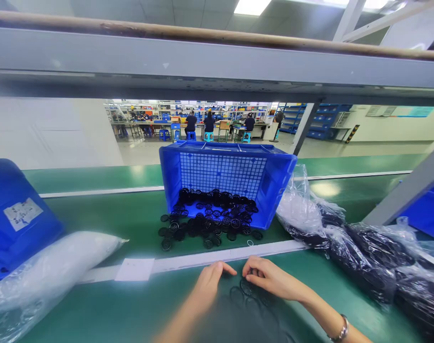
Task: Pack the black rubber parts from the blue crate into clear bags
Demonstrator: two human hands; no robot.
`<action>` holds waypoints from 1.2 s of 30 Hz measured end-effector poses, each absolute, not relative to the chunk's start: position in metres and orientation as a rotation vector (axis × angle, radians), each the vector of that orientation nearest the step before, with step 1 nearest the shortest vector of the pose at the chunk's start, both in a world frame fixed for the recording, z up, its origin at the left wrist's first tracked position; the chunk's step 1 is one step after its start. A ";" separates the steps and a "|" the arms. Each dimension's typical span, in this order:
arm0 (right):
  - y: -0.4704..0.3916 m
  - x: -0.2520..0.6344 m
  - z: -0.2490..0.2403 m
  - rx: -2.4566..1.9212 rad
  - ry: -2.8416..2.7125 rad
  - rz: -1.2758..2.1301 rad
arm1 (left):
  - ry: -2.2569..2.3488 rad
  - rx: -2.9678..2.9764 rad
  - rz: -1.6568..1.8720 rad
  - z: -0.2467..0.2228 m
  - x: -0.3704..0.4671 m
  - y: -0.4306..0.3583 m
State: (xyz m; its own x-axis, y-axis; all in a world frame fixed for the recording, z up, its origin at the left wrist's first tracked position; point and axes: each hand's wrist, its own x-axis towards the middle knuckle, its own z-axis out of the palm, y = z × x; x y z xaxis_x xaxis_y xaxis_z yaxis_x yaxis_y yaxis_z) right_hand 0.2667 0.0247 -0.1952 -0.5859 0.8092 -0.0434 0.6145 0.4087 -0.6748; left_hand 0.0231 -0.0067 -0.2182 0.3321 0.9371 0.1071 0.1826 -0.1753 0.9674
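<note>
My right hand (266, 277) has its fingers curled and pinched at a thin black ring (245, 287) just above the green work surface. Facing it from the left, my left hand (210, 280) has its fingers stretched towards the right, and nothing shows in them. Below the hands lie several faint, blurred black rings (237, 296). Beyond them, a blue plastic crate (283, 183) rests on its side, its opening towards me. Black round spoked parts (206, 223) spill from it onto the table.
A white strip (202, 256) crosses the green table (95, 309), with a white card (134, 269) on it. Filled plastic bags (367, 267) lie right; a white bag (70, 259) and blue bin (9, 214) stand left. A shelf beam (217, 62) spans overhead. People sit far behind.
</note>
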 end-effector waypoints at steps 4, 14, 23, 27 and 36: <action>0.025 0.271 -0.188 -1.187 -2.409 0.989 | 0.947 1.719 0.872 -0.211 0.024 -0.012; 0.086 0.245 -0.207 -1.406 -2.293 0.303 | 0.739 1.938 0.735 -0.204 0.028 -0.016; 0.097 0.221 -0.229 -1.539 -2.221 0.104 | 0.777 1.876 0.753 -0.204 0.028 -0.015; 0.064 0.243 -0.212 -1.480 -2.209 0.130 | 0.866 1.809 0.736 -0.207 0.027 -0.017; -0.080 0.325 -0.200 -1.661 -2.021 0.450 | 1.126 1.767 0.763 -0.207 0.037 -0.027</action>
State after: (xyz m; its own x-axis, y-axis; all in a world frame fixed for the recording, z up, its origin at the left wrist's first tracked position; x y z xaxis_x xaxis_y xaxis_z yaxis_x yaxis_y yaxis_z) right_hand 0.3245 -0.0800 -0.2000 -0.1461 0.9768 0.1564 0.8182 0.2082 -0.5360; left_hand 0.0370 -0.0265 -0.2070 0.3998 0.9158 0.0380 0.3746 -0.2011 0.9051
